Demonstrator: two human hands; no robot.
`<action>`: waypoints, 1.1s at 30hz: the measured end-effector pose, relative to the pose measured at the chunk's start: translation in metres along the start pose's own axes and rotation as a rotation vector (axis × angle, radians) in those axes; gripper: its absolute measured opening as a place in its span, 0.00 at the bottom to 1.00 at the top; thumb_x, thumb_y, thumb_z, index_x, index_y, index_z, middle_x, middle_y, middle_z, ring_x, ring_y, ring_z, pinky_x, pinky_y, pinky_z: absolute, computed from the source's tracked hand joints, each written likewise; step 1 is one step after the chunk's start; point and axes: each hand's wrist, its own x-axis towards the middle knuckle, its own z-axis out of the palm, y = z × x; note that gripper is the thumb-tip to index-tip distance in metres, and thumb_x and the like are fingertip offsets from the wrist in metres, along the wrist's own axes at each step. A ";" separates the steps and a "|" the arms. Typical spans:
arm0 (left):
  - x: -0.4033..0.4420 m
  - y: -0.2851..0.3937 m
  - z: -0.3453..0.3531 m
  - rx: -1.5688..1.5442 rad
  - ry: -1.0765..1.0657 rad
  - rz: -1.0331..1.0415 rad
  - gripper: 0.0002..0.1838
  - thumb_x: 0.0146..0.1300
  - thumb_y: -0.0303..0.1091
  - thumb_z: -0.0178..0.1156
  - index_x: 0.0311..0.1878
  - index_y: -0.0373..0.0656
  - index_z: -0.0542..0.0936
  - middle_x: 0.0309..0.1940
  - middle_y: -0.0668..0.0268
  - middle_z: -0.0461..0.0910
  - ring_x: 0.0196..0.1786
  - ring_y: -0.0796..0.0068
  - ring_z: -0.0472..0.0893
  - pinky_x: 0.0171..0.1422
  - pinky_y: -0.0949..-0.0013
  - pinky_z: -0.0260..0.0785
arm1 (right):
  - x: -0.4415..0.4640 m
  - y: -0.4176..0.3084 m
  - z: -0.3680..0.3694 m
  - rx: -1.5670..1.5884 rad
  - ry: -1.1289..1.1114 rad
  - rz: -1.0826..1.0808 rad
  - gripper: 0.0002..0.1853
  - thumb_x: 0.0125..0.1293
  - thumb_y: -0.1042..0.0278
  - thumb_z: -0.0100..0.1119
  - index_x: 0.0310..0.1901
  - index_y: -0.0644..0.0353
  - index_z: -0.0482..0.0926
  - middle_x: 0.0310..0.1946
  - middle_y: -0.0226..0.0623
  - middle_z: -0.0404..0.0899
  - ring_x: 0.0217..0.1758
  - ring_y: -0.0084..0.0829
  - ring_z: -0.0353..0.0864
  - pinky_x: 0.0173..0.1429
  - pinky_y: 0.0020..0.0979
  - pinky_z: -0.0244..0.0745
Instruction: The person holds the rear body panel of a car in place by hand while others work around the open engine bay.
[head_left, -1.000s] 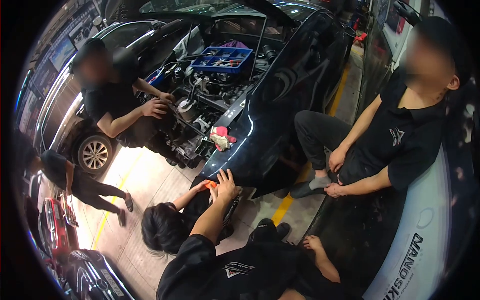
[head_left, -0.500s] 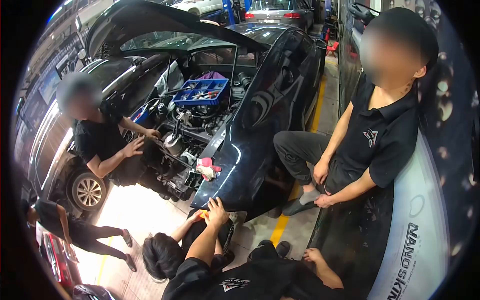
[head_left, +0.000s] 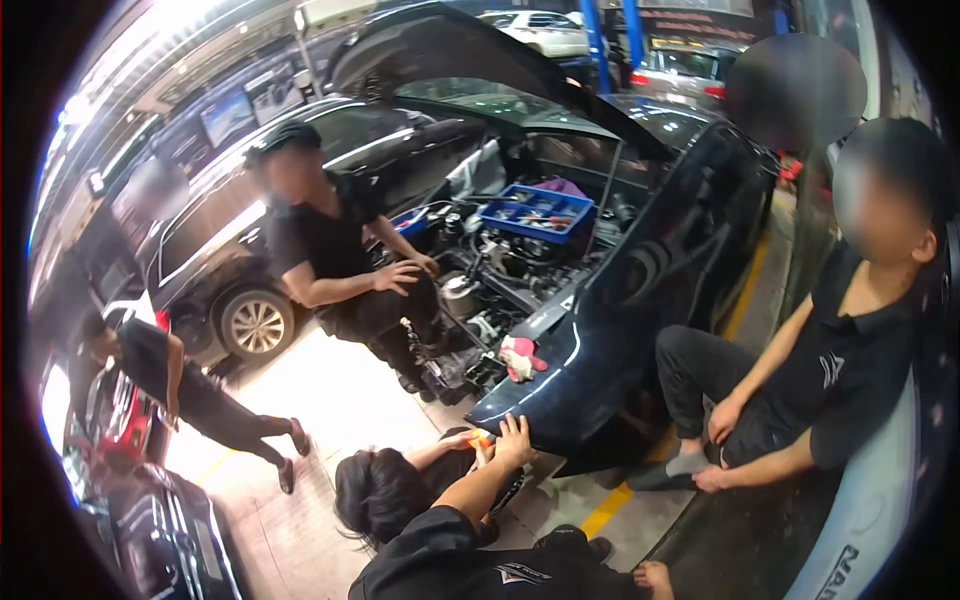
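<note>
My left hand [head_left: 514, 442] rests with fingers spread on the front corner of the dark car's fender [head_left: 560, 400]. Beside its thumb is a small orange object [head_left: 481, 437], at the fingers of a crouching person [head_left: 385, 495] with dark hair. My right hand [head_left: 654, 579] is low in the view at the edge of a dark ledge [head_left: 700, 535], with loosely bent fingers and nothing visible in them. A pink and white glove or cloth [head_left: 521, 358] lies on top of the fender.
A standing person [head_left: 330, 235] is at the exposed engine bay [head_left: 490, 290], where a blue parts tray [head_left: 540, 212] sits. Another person [head_left: 800, 400] sits at the right. A third person [head_left: 165, 370] stands at the left near parked cars. The raised hood [head_left: 480, 60] is above.
The view has swung left and up, so the car and people appear further right. My left hand stays on the fender corner. The standing person's hand has lifted, fingers spread.
</note>
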 end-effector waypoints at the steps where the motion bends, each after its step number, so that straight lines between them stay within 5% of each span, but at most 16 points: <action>1: -0.003 0.000 -0.002 0.008 0.016 0.007 0.58 0.53 0.53 0.71 0.79 0.43 0.46 0.78 0.40 0.42 0.78 0.37 0.51 0.68 0.41 0.67 | -0.011 -0.005 0.002 0.040 -0.026 -0.028 0.12 0.70 0.62 0.53 0.43 0.61 0.79 0.28 0.39 0.83 0.25 0.33 0.81 0.27 0.34 0.75; 2: -0.004 -0.001 -0.003 -0.003 0.023 -0.004 0.58 0.53 0.53 0.71 0.79 0.43 0.46 0.78 0.40 0.42 0.78 0.37 0.51 0.68 0.41 0.67 | -0.019 -0.008 0.004 0.085 -0.048 -0.052 0.10 0.70 0.61 0.55 0.37 0.57 0.80 0.24 0.36 0.81 0.24 0.33 0.78 0.26 0.34 0.71; 7: -0.004 -0.006 0.001 -0.012 0.053 0.055 0.56 0.54 0.50 0.71 0.78 0.43 0.48 0.77 0.38 0.45 0.76 0.36 0.55 0.66 0.41 0.69 | 0.003 0.002 -0.001 -0.093 -0.018 -0.124 0.17 0.73 0.54 0.54 0.46 0.62 0.78 0.30 0.41 0.84 0.23 0.33 0.79 0.27 0.36 0.75; 9: -0.004 -0.006 0.003 -0.006 0.095 0.064 0.55 0.54 0.49 0.70 0.78 0.42 0.49 0.76 0.37 0.46 0.75 0.35 0.56 0.63 0.41 0.71 | 0.008 0.006 -0.001 0.085 -0.041 -0.103 0.18 0.73 0.53 0.53 0.44 0.61 0.81 0.28 0.39 0.83 0.22 0.35 0.78 0.30 0.38 0.80; 11: -0.003 -0.006 0.005 -0.012 0.087 0.065 0.54 0.55 0.49 0.70 0.78 0.41 0.50 0.76 0.37 0.46 0.75 0.35 0.56 0.63 0.41 0.72 | 0.010 0.010 -0.008 -0.139 -0.059 -0.272 0.18 0.73 0.53 0.53 0.42 0.61 0.82 0.29 0.39 0.84 0.20 0.34 0.77 0.27 0.36 0.78; 14: -0.003 -0.007 0.006 0.003 0.095 0.067 0.53 0.55 0.49 0.69 0.78 0.41 0.50 0.76 0.37 0.46 0.75 0.35 0.56 0.63 0.41 0.72 | 0.016 0.011 -0.010 0.102 -0.244 -0.086 0.17 0.73 0.54 0.53 0.42 0.61 0.82 0.30 0.38 0.85 0.21 0.32 0.78 0.26 0.34 0.76; 17: -0.005 -0.009 0.003 0.001 0.090 0.101 0.48 0.55 0.41 0.61 0.77 0.37 0.51 0.75 0.33 0.47 0.74 0.32 0.57 0.65 0.39 0.70 | -0.012 -0.008 0.002 0.045 -0.032 -0.120 0.17 0.73 0.55 0.51 0.41 0.61 0.82 0.32 0.39 0.86 0.19 0.31 0.76 0.22 0.31 0.71; 20: -0.012 -0.007 -0.004 0.001 0.135 0.115 0.46 0.55 0.39 0.58 0.76 0.35 0.52 0.73 0.31 0.49 0.71 0.31 0.60 0.63 0.39 0.71 | 0.017 0.004 -0.005 -0.062 0.046 0.093 0.15 0.70 0.64 0.50 0.50 0.64 0.79 0.32 0.42 0.85 0.23 0.31 0.81 0.28 0.33 0.80; 23: 0.002 -0.009 0.013 -0.001 0.105 0.059 0.53 0.54 0.46 0.69 0.78 0.42 0.50 0.77 0.37 0.45 0.76 0.35 0.54 0.64 0.41 0.71 | 0.019 0.011 -0.005 -0.015 0.001 0.029 0.15 0.71 0.65 0.48 0.50 0.65 0.78 0.32 0.42 0.85 0.23 0.30 0.80 0.29 0.33 0.80; 25: 0.001 -0.010 0.014 -0.002 0.104 0.061 0.53 0.54 0.46 0.70 0.78 0.42 0.50 0.77 0.37 0.45 0.76 0.35 0.54 0.64 0.41 0.71 | 0.006 0.012 0.000 0.097 -0.111 -0.169 0.18 0.74 0.53 0.49 0.41 0.60 0.82 0.33 0.40 0.86 0.18 0.30 0.76 0.22 0.30 0.71; 29: 0.003 -0.010 0.015 0.012 0.108 0.071 0.54 0.54 0.47 0.70 0.78 0.42 0.50 0.77 0.37 0.44 0.76 0.35 0.54 0.64 0.41 0.70 | -0.015 -0.001 0.004 -0.072 -0.035 -0.178 0.19 0.74 0.53 0.48 0.40 0.59 0.83 0.34 0.40 0.87 0.18 0.30 0.77 0.21 0.29 0.71; 33: 0.001 -0.008 0.009 0.001 0.079 0.057 0.55 0.54 0.48 0.70 0.78 0.42 0.49 0.77 0.37 0.44 0.76 0.35 0.55 0.64 0.41 0.71 | -0.021 -0.002 0.007 0.119 -0.108 -0.106 0.18 0.74 0.53 0.48 0.41 0.59 0.82 0.32 0.40 0.86 0.21 0.31 0.80 0.23 0.30 0.72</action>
